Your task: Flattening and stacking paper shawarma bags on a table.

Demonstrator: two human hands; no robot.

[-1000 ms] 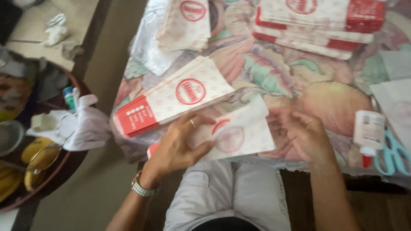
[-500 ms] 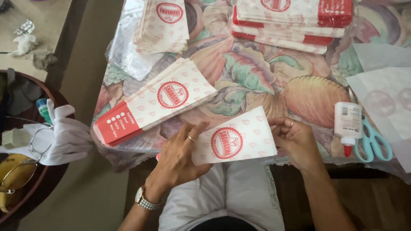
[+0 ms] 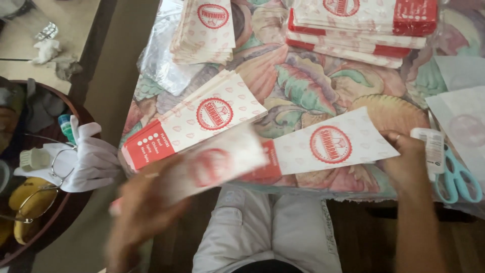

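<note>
Lifted by left hand (image 3: 139,207), blurred sleeve (image 3: 212,164); right hand (image 3: 404,162) pins another sleeve (image 3: 328,146).

a floral-patterned tablecloth (image 3: 323,86) covers the table at centre; a round dark wooden side table (image 3: 76,108) sits at left on tan floor (image 3: 108,55).

Bottle (image 3: 433,151), scissors (image 3: 457,177) beside right hand (image 3: 406,162)
</note>
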